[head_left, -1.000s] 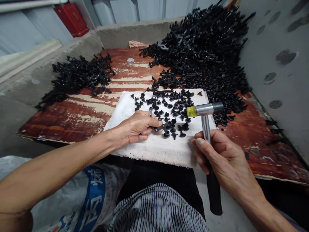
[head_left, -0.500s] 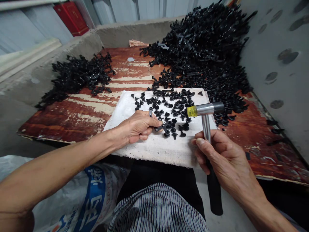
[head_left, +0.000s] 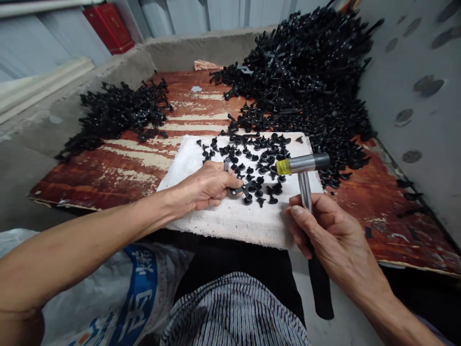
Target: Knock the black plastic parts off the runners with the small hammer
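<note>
My left hand point(head_left: 207, 188) rests on a white slab point(head_left: 230, 221), its fingers pinched round a black plastic sprue piece point(head_left: 240, 190) whose end lies on the slab. My right hand point(head_left: 329, 230) is closed round the shaft of a small hammer point(head_left: 304, 166) with a metal head and a yellow face, held just above the slab's right side. Several loose black plastic buttons point(head_left: 257, 161) lie scattered on the slab beyond both hands.
A worn red board point(head_left: 122, 168) carries the slab. A big heap of black plastic pieces point(head_left: 306, 77) fills the back right, a smaller heap point(head_left: 115, 113) sits at the left. Concrete walls stand around. A printed white sack point(head_left: 118, 298) lies beside my striped lap.
Almost nothing differs. The hammer head has dipped very slightly to the left, and my left hand still pinches the black piece in the same spot.
</note>
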A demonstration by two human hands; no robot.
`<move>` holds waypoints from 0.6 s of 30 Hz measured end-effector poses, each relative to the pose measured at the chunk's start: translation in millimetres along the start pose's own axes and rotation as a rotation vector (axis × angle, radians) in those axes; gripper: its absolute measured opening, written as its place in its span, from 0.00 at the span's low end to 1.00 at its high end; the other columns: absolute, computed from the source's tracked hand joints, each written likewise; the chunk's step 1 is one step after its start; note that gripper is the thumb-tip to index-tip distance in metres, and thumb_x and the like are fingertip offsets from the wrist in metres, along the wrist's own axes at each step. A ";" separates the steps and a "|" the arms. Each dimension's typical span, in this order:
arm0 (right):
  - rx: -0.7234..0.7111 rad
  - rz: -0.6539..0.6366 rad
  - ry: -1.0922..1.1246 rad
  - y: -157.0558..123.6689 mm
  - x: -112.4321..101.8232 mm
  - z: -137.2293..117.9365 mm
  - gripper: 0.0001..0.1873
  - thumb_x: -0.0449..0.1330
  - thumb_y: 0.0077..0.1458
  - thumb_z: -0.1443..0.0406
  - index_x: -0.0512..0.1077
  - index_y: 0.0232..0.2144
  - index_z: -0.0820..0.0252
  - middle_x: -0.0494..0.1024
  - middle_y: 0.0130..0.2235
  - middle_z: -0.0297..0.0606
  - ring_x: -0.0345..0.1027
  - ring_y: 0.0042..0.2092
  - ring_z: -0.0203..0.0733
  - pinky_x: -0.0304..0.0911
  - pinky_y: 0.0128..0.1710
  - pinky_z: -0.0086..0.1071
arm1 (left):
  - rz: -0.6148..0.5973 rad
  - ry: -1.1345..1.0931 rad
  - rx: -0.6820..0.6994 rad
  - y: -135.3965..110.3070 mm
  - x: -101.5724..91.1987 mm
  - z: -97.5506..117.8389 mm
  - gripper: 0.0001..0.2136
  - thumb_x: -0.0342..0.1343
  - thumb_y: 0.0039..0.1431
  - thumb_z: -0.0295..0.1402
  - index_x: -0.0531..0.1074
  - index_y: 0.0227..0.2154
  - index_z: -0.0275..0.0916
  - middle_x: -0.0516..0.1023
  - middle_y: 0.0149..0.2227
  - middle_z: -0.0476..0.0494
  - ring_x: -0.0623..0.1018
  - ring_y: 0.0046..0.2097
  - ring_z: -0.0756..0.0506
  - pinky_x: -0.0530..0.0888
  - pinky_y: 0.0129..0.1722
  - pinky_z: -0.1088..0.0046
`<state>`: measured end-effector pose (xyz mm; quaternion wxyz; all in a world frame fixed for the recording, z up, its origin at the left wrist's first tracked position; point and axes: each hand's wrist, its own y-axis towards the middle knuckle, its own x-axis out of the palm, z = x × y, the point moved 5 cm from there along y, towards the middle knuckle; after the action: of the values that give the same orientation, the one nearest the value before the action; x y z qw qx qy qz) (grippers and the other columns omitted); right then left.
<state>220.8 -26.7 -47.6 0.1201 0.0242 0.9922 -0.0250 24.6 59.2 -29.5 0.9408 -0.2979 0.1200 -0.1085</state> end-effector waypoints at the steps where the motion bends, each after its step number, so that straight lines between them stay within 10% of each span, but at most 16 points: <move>1: -0.032 -0.004 -0.050 0.0 0.0 -3.2 0.11 0.56 0.64 0.57 0.71 0.40 0.56 0.66 0.19 0.25 0.57 0.17 0.31 0.55 0.14 0.24 | -0.005 0.014 0.000 0.3 -0.4 0.2 0.12 0.56 0.57 0.20 0.63 0.23 0.38 0.74 0.19 0.46 0.54 0.12 0.60 0.49 0.11 0.81; 10: -0.591 0.014 -0.483 -7.0 0.8 -48.5 0.27 0.51 0.63 0.71 0.64 0.63 0.56 0.79 0.49 0.47 0.78 0.41 0.46 0.72 0.48 0.42 | -0.005 0.106 0.034 -1.3 -1.0 9.6 0.12 0.58 0.54 0.21 0.63 0.20 0.39 0.60 0.11 0.55 0.53 0.11 0.58 0.50 0.12 0.80; 18: -0.679 -0.042 -0.628 -10.8 0.3 -59.0 0.32 0.51 0.62 0.74 0.60 0.67 0.50 0.78 0.36 0.42 0.76 0.35 0.45 0.74 0.33 0.37 | -0.041 0.062 0.063 0.5 -0.4 5.1 0.13 0.59 0.52 0.21 0.63 0.20 0.40 0.59 0.11 0.56 0.54 0.11 0.58 0.48 0.12 0.80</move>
<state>205.9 -34.2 10.0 0.4155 -0.0453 0.8600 0.2927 25.7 62.4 -25.7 0.9431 -0.2672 0.1396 -0.1406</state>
